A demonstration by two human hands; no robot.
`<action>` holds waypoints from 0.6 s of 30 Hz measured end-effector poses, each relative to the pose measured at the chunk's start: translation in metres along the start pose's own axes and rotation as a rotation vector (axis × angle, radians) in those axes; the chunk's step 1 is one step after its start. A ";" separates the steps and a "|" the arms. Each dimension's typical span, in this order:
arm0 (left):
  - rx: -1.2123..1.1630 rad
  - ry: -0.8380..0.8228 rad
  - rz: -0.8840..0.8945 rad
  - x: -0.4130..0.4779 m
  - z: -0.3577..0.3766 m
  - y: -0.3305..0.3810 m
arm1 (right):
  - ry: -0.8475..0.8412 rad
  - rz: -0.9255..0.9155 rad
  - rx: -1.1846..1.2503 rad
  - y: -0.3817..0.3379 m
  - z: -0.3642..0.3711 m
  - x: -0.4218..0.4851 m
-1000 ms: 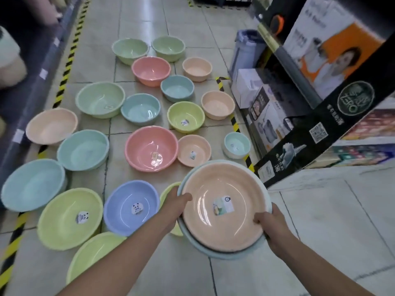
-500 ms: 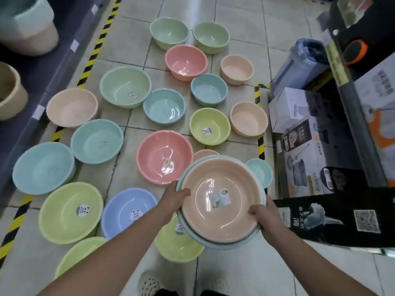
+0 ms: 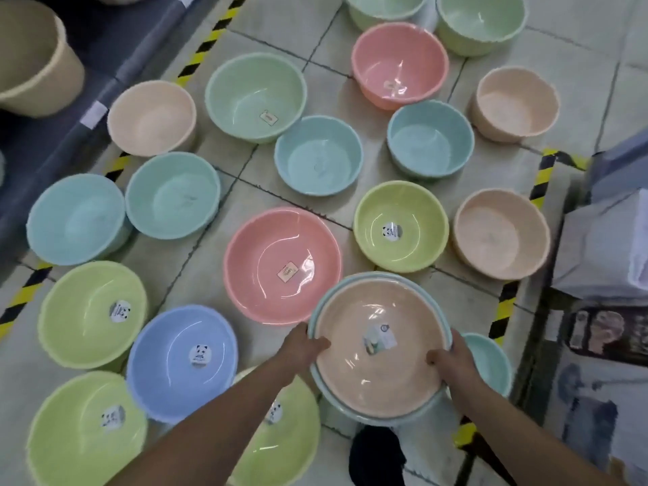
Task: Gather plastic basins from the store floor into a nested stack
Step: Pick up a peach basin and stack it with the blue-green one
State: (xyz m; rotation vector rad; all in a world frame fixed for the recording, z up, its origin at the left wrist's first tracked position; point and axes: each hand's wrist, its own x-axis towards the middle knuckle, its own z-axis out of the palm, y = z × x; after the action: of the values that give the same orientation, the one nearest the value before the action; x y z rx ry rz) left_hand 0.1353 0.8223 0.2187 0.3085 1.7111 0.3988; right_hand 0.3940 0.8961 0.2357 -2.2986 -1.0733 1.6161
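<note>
I hold a nested stack with a peach basin inside a pale teal one, above the floor. My left hand grips its left rim, thumb inside. My right hand grips the right rim the same way. Just beyond the stack lies a large pink basin. A blue basin and a lime basin lie under my left arm. A small teal basin is partly hidden behind my right hand. Several more basins in green, teal, peach and pink are spread over the tiles.
Boxed goods and a white package line the right side behind yellow-black floor tape. A dark shelf base with a beige bucket runs along the left. My dark shoe shows below the stack.
The view has tilted down and moved closer over the basins. The stack in both hands has shifted forward and lower, now covering the small peach basin beside the large pink one.
</note>
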 end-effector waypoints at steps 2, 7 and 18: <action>0.008 0.052 -0.011 0.033 0.015 -0.003 | 0.000 -0.005 -0.044 0.009 0.004 0.043; -0.006 0.184 -0.026 0.105 0.048 -0.025 | -0.027 0.008 -0.071 0.043 0.028 0.130; -0.061 0.308 0.056 0.200 0.092 -0.071 | 0.015 0.025 -0.036 0.101 0.066 0.235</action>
State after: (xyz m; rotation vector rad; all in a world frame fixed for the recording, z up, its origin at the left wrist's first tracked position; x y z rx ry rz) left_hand 0.1922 0.8502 -0.0042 0.2603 1.9891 0.5610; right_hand 0.4254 0.9477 -0.0219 -2.3527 -1.0834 1.5988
